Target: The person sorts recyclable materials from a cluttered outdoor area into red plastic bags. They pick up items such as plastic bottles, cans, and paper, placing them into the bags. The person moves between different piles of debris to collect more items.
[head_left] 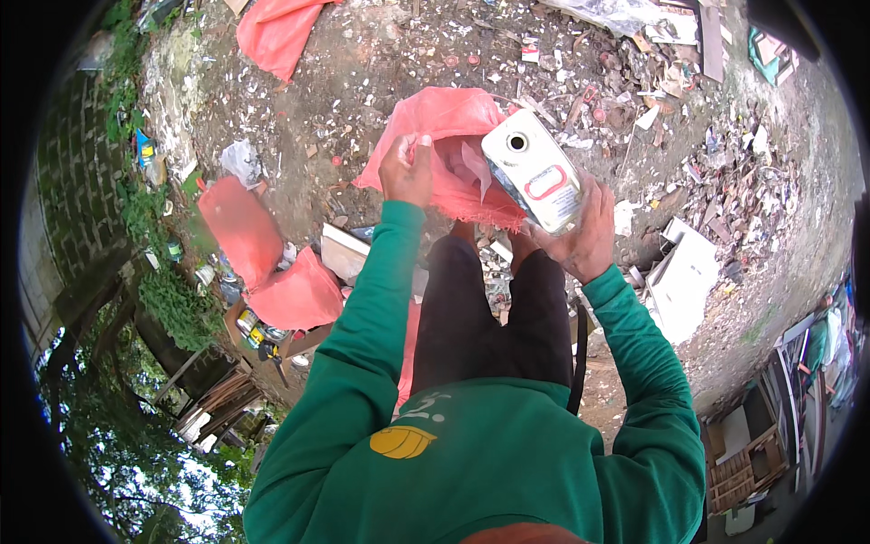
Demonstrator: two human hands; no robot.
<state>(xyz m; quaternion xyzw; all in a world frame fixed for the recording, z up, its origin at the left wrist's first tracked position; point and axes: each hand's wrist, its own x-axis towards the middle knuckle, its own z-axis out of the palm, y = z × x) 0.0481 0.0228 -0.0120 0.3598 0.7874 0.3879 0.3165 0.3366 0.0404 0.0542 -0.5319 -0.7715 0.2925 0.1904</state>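
In front of my legs, a red woven sack (399, 122) hangs with its mouth gaping toward me. My left hand (408, 172) is closed on the left side of its rim, thumb upward. Gripped by its lower right end in my right hand (584, 231) is a rectangular metal can (533, 168), with a round dark opening and a red-edged handle on its pale top. The can is tilted at the right side of the sack's mouth and overlaps its edge. Pale pink, thin material shows inside the sack; deeper contents are hidden.
Filled red sacks (240, 227) lie to the left beside a clear plastic bag (241, 163). Another red sack (281, 34) lies farther ahead. Broken white boards (684, 276) rest at right, and scattered litter (725, 172) covers the ground. Stacked wood (748, 462) stands at lower right.
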